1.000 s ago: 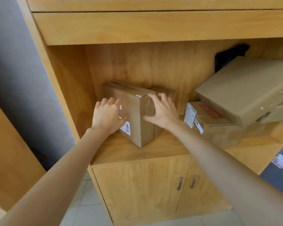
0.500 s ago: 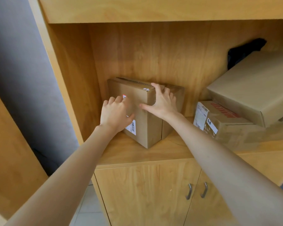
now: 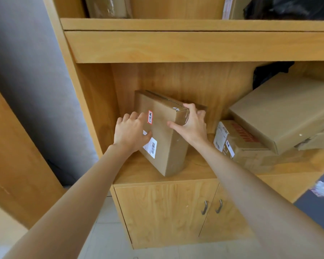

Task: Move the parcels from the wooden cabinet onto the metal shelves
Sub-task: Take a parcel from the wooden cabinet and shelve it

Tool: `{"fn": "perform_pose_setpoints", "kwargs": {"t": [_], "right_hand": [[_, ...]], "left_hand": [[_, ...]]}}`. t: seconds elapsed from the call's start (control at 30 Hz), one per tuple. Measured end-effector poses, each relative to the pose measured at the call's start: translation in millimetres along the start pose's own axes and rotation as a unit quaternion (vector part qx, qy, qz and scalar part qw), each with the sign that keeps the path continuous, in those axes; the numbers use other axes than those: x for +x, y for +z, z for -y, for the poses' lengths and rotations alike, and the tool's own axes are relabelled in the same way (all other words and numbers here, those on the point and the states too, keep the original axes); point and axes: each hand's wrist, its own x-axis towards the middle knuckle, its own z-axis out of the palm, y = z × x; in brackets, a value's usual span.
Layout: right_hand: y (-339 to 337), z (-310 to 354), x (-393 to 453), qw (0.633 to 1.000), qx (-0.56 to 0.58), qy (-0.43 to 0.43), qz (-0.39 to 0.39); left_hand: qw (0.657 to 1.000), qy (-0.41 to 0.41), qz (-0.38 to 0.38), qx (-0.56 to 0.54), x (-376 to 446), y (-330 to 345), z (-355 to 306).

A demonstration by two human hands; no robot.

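A brown cardboard parcel with a white barcode label and a small red sticker stands on edge in the open bay of the wooden cabinet, tilted toward me. My left hand presses on its left face over the label. My right hand grips its upper right corner, thumb on the front face. Another box stands hidden behind it. To the right lie a labelled parcel with red print and a large flat box leaning on top of it. No metal shelves are in view.
The shelf above holds a taped parcel and a black bag. Something black sits at the back right of the bay. Below are two closed cabinet doors with metal handles. A grey wall stands left; the floor is tiled.
The parcel has tipped forward toward me, showing its red sticker. My right hand has slid onto its top right corner. The view has pulled back, showing the upper shelf.
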Motion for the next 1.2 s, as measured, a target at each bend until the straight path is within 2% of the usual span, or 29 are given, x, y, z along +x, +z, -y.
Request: {"fn": "perform_pose_setpoints", "kwargs": {"t": [0.23, 0.5, 0.93, 1.0, 1.07, 1.13, 1.2], "right_hand": [[-49.3, 31.0, -20.5, 0.988, 0.099, 0.121, 0.011], [-99.5, 55.1, -46.3, 0.972, 0.13, 0.193, 0.019], [-166.3, 80.3, -112.5, 0.96, 0.147, 0.238, -0.005], [-177.9, 82.5, -130.7, 0.955, 0.16, 0.248, -0.013], [-188.0, 85.3, -151.3, 0.947, 0.185, 0.26, -0.025], [-197.1, 86.9, -171.2, 0.937, 0.211, 0.275, -0.044], [-206.2, 88.8, -190.4, 0.926, 0.234, 0.289, -0.059]], "left_hand": [[0.999, -0.006, 0.044, -0.009, -3.3, -54.9, -18.7], [0.997, -0.018, 0.074, -0.003, -15.7, -111.6, -30.9], [0.988, -0.062, 0.126, -0.062, -66.2, -152.1, -46.2], [0.972, -0.106, 0.168, -0.123, -80.0, -156.3, -48.5], [0.937, -0.17, 0.227, -0.204, -96.9, -156.9, -49.5], [0.886, -0.235, 0.279, -0.285, -117.6, -156.8, -50.1], [0.821, -0.295, 0.3, -0.386, -139.8, -161.0, -52.7]]}}
